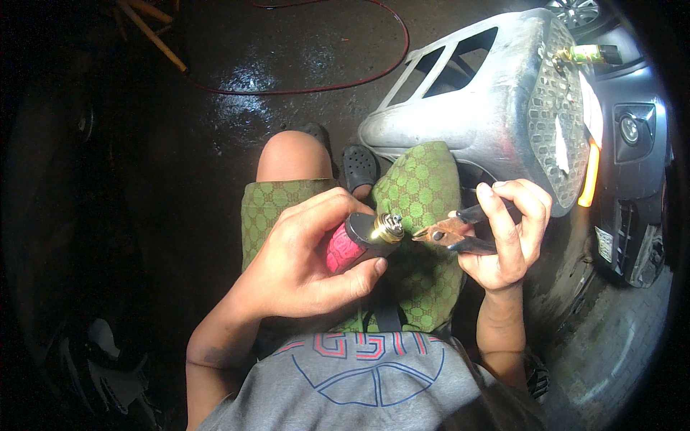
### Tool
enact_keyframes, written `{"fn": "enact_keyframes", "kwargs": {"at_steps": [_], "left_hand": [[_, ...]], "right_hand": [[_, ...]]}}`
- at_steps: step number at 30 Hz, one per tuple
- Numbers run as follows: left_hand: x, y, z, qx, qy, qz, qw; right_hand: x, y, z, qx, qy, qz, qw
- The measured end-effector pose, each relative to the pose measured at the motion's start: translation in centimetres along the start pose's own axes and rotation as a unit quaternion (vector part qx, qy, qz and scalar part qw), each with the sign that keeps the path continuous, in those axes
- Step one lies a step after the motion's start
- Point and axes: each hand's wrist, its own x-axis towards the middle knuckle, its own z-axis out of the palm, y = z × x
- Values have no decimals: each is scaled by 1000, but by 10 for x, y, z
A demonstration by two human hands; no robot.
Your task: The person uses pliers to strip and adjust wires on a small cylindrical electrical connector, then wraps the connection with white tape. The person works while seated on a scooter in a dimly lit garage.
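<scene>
My left hand [305, 248] is wrapped round a vape mod with a pink patterned body [343, 251] and a black upper part. Its brass top [388, 227] is uncovered, with small metal parts showing, and points to the right. In my right hand [514, 233] is a pair of cutting pliers [440, 233] with rusty brown jaws and dark handles. The jaws point left, a short gap from the brass top. Both tools are held over my lap, above green patterned shorts [420, 183]. My fingers hide part of the mod's body and the plier handles.
A worn white plastic stool [460, 118] stands ahead on the right. On it lie a green-and-black cylinder [591, 54], a white scrap [560, 147] and an orange-handled item [591, 176]. Beyond is a dark car bumper [632, 194]. A red hose [316, 90] curves across the wet floor.
</scene>
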Motion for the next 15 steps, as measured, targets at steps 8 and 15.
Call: {"fn": "enact_keyframes", "kwargs": {"at_steps": [8,15], "left_hand": [[0,8,-3,-11,-25,-20,999],[1,11,-4,14,-23,-13,1000]], "right_hand": [[2,0,-1,-17,-1,-19,1000],[6,-2,-1,-18,-5,-20,1000]]}}
